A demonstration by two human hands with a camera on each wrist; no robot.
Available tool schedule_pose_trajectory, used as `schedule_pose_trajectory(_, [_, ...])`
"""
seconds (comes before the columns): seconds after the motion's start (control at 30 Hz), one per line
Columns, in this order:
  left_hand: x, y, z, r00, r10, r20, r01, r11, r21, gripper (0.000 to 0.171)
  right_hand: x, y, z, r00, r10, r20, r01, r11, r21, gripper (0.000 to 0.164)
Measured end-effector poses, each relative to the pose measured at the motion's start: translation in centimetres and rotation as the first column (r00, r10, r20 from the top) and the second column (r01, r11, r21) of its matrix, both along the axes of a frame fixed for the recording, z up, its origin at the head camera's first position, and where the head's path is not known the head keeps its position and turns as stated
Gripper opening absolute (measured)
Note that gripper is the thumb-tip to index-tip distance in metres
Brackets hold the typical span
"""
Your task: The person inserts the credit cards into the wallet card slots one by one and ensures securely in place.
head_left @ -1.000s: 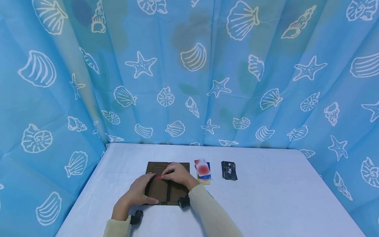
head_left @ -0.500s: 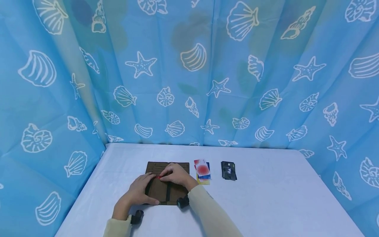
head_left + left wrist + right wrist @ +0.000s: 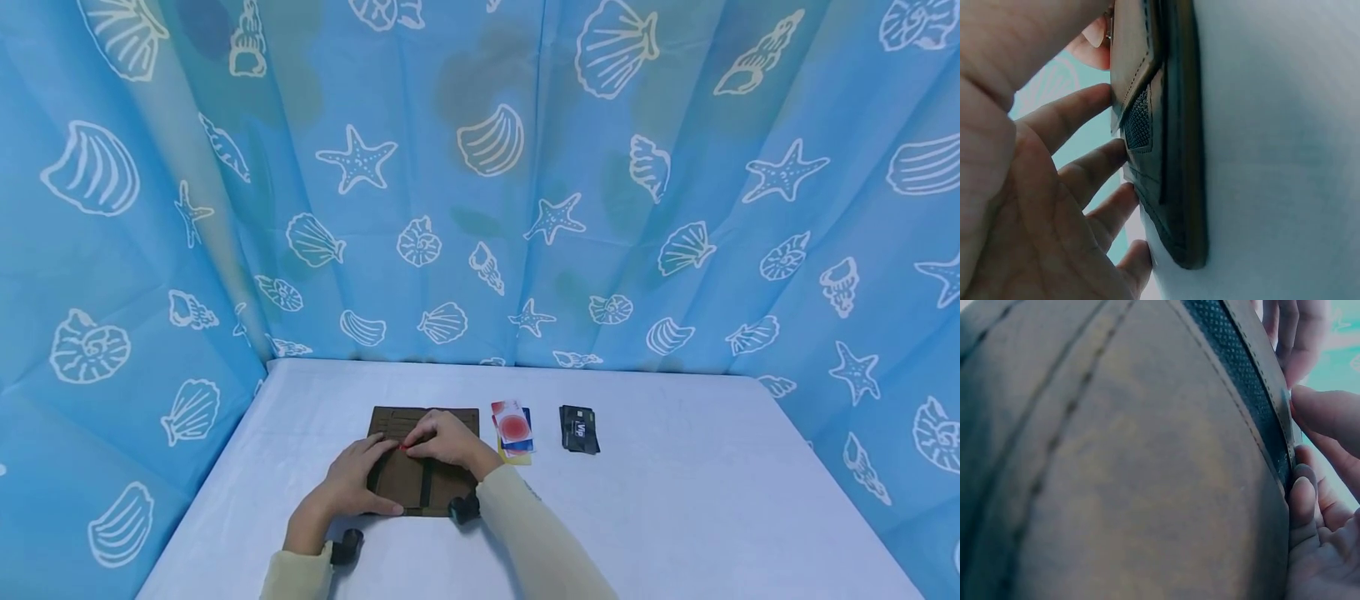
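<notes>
- While the right hand (image 3: 447,439) pinches a small red card (image 3: 402,447) narrowly between thumb and fingers, the left hand (image 3: 348,483) lies spread along the left side of the open brown stitched wallet (image 3: 401,482), thumb at its near edge.
- Only a sliver of red shows, on the wallet's left half beside the right fingertips; how deep it sits, I cannot tell.
- Judging by this, the step in hand is tucking that card into a slot; the next move calls for a straight, gentle push with the wallet braced.
- Colourful cards (image 3: 513,427) and black VIP cards (image 3: 580,431) lie in separate piles to its right.
</notes>
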State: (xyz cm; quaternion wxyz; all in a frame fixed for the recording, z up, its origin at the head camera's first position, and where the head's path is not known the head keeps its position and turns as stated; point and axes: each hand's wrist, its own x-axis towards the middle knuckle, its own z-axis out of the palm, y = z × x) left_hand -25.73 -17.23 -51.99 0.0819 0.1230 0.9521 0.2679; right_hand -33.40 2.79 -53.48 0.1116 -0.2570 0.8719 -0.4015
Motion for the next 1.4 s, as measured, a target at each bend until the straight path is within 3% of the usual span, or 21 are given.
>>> schedule_pose_trajectory(0.6, [-0.1,-0.1,0.0,1.000,0.016,-0.003,-0.016,1.000,0.011,0.094,0.4,-0.3,0.6,0.998,-0.036,0.059,0.036,0.999,0.010,0.005])
schedule_pose_trajectory(0.87, [0.1,0.1,0.3,1.000,0.020,0.006,-0.020,0.999,0.029,0.099,0.1,-0.2,0.5,0.998,-0.028,0.058,0.030,0.999,-0.040,0.021])
schedule_pose_trajectory(1.07, [0.4,0.5,-0.2,0.999,0.040,0.024,-0.041,0.999,0.034,0.100,0.0,1.1,1.5,0.992,-0.065,0.107,0.078,0.989,-0.126,0.031])
schedule_pose_trajectory(1.27, [0.4,0.4,-0.2,0.998,0.059,0.018,-0.060,0.998,0.009,0.110,-1.2,3.2,2.6,0.987,-0.140,0.084,0.148,0.984,-0.103,0.041])
schedule_pose_trajectory(1.4, [0.3,0.3,0.0,0.998,0.056,0.014,-0.056,0.998,0.002,0.112,-2.1,5.0,2.5,0.981,-0.179,0.067,0.185,0.979,-0.081,0.043])
